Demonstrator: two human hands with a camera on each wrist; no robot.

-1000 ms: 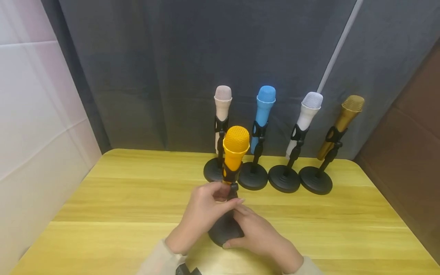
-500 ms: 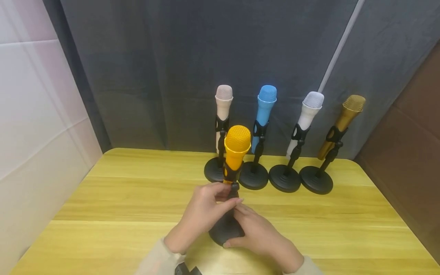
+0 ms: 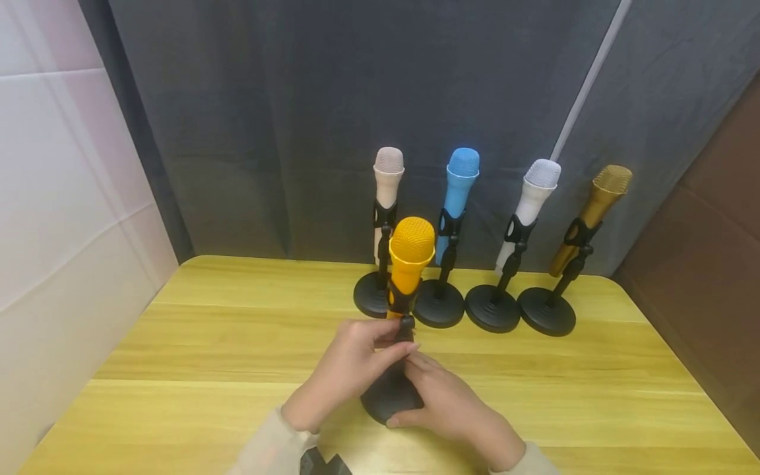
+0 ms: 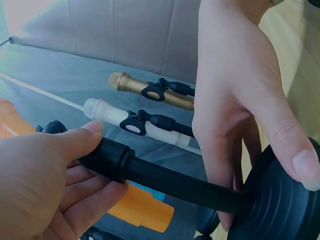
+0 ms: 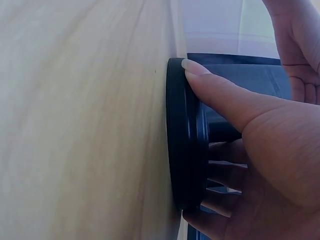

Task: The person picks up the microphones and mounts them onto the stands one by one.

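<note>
A yellow-orange microphone [image 3: 412,241] sits in the clip of a black desk stand [image 3: 388,396], its head up. My left hand [image 3: 350,356] pinches the collar [image 4: 112,157] at the top of the stand's pole [image 4: 185,185] between thumb and fingers, just below the clip. Lower down, my right hand [image 3: 448,402] holds the round base [image 5: 187,135], thumb on its near rim and fingers at the far side. The base's underside is right at the wooden tabletop in the right wrist view. Part of the pole is hidden behind the left thumb in the head view.
Along the table's [image 3: 208,343] back edge stand a pale pink microphone [image 3: 388,178], a blue one [image 3: 460,181], a white one [image 3: 534,191] and a gold one [image 3: 602,198], each on a black stand. A grey curtain [image 3: 267,132] hangs behind.
Both hands keep their hold on the stand. My left wrist has shifted very slightly to the left; the row of microphones stays in place.
</note>
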